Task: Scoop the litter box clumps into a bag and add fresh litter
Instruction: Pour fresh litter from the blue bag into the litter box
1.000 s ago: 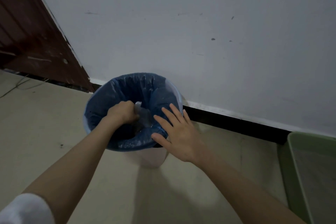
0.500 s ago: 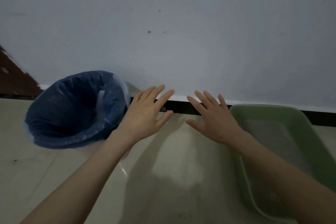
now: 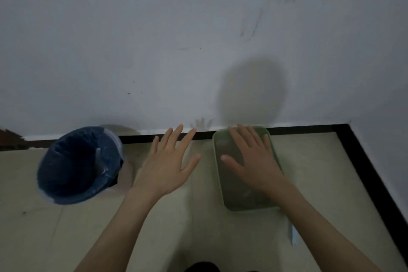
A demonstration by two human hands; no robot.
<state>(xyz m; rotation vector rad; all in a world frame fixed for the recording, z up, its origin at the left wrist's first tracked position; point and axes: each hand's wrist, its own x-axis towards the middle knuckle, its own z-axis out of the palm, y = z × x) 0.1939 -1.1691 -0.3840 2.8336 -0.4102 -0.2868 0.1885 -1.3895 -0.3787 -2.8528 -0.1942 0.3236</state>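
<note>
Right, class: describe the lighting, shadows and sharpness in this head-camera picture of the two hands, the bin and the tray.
Head view: dim, flat light; a large soft round shadow on the wall above the green litter tray; left hand and right hand slightly soft; the blue bin bag blurs at its rim; wide-angle bending at the skirting.

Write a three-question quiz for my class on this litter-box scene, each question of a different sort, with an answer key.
1. True or false: the right hand grips a scoop.
2. Multiple choice: the bin lined with a blue bag stands
A. to the left of the green litter box
B. inside the litter box
C. to the right of the litter box
3. Fill in: the left hand is spread over the ____, between bin and litter box.

Key:
1. False; both hands are open and hold nothing.
2. A
3. floor
</note>
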